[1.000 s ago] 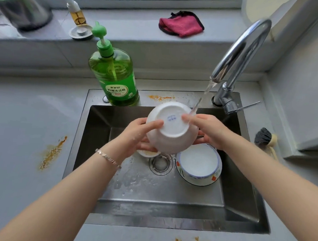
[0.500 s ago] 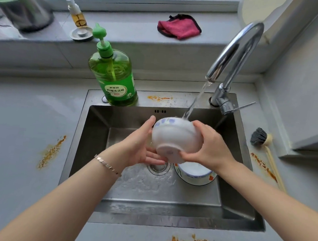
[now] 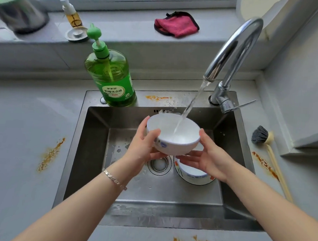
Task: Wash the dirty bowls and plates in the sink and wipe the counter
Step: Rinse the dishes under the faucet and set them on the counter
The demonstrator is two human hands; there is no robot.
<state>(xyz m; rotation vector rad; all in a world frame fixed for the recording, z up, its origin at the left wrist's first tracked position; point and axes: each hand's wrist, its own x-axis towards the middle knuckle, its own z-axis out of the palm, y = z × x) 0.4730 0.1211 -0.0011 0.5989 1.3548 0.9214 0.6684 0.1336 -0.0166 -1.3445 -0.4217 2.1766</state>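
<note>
Bowl (image 3: 173, 134) upright over sink (image 3: 89, 153), under stream (image 3: 191, 103). Your left hand (image 3: 141, 149) pinches rim; right hand (image 3: 208, 158) supports beneath, fingers straight. Wet glaze may slip; drop would strike lower bowl (image 3: 194, 175).

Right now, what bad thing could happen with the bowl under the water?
The wet bowl could slip: the left hand pinches its rim, while the right hand only cradles it from below. It might drop onto the other bowl in the sink and chip. The stream hitting the bowl could also splash onto the counter.
</note>
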